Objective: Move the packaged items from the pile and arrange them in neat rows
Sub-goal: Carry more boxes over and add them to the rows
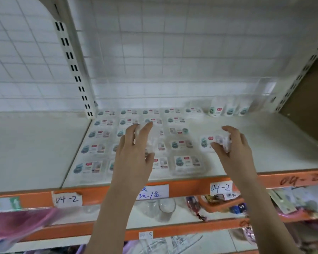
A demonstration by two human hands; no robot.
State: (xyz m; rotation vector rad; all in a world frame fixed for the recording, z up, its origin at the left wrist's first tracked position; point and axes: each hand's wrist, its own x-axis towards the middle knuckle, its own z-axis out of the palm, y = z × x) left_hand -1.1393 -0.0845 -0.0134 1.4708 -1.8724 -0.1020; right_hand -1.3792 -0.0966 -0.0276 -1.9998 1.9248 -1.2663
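Observation:
Several clear flat packages with teal and red labels lie in rows (99,133) on the white shelf (264,143). My left hand (134,153) grips one clear package (151,142) above the middle rows. My right hand (233,145) grips another package (215,142) by its right end, just right of the rows. A few packages (228,109) stand upright at the back right of the shelf.
An orange shelf edge (191,186) with handwritten "04-2" labels runs along the front. A slotted upright post (75,70) stands at the back left. Below, a lower shelf holds clear glasses (165,208) and mixed goods. A brown board (308,99) is at right.

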